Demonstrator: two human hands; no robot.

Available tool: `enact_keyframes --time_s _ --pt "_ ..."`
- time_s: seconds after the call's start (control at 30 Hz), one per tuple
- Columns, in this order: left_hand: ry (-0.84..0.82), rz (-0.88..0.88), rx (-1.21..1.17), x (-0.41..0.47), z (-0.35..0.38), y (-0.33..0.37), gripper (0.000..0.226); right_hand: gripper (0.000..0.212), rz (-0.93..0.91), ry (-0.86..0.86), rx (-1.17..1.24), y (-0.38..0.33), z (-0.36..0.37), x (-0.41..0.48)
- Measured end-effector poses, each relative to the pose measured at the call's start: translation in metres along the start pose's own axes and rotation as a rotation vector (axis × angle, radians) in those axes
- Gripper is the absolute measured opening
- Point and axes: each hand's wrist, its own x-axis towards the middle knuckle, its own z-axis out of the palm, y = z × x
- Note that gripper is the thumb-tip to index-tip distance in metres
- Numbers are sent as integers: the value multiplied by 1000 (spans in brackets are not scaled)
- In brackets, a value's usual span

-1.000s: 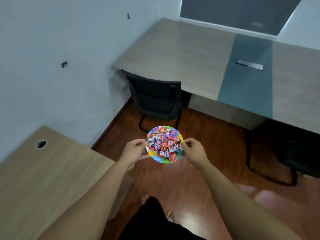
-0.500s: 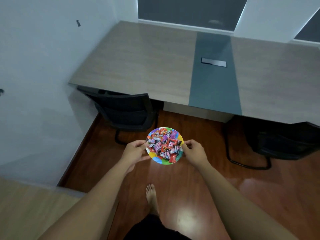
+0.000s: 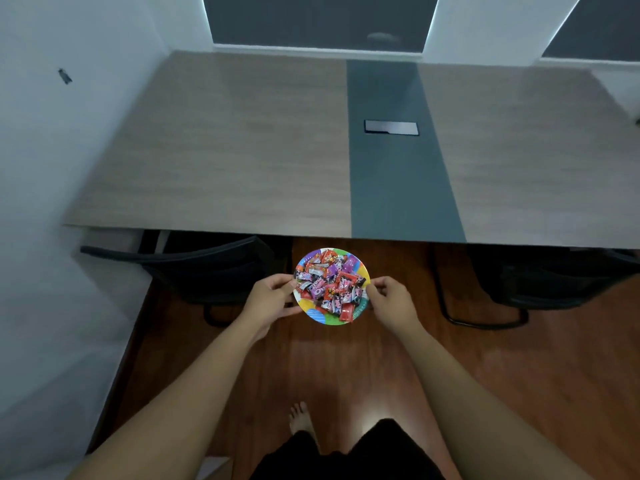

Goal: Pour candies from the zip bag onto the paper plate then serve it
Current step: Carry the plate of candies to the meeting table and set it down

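Note:
A small colourful paper plate (image 3: 313, 314) is held level in the air over the wooden floor, just short of the near edge of a long desk. It is heaped with wrapped candies (image 3: 329, 283) in red, purple and silver. My left hand (image 3: 268, 298) pinches the plate's left rim. My right hand (image 3: 390, 299) pinches its right rim. The zip bag is not in view.
The long desk (image 3: 242, 161) has a grey centre strip and a dark cable hatch (image 3: 391, 127). Two black chairs (image 3: 207, 268) (image 3: 540, 278) are pushed under it, left and right of the plate. A white wall (image 3: 45, 202) runs along the left. My bare foot (image 3: 300, 417) is on the floor.
I have walked toward the long desk with the plate held in both hands. The desk now fills the view and the small side table on the left has dropped out of sight.

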Motion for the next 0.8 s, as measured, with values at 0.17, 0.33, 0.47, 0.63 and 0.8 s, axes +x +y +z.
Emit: enact_keyframes --time_s 0.17,0.33,0.47,0.63,0.8 --pt "-25 -14 35 51 28 33 23 19 32 25 28 -2 -17 55" --pt "-34 -9 29 104 73 64 22 18 27 29 34 -5 -50 124" --pt "-29 -15 9 148 115 92 22 16 21 9 50 -9 -85 188" --pt "0 -14 21 196 168 132 20 16 32 -15 103 -21 -135 255" --pt "5 0 27 241 211 164 20 10 60 -28 166 -29 -173 315"
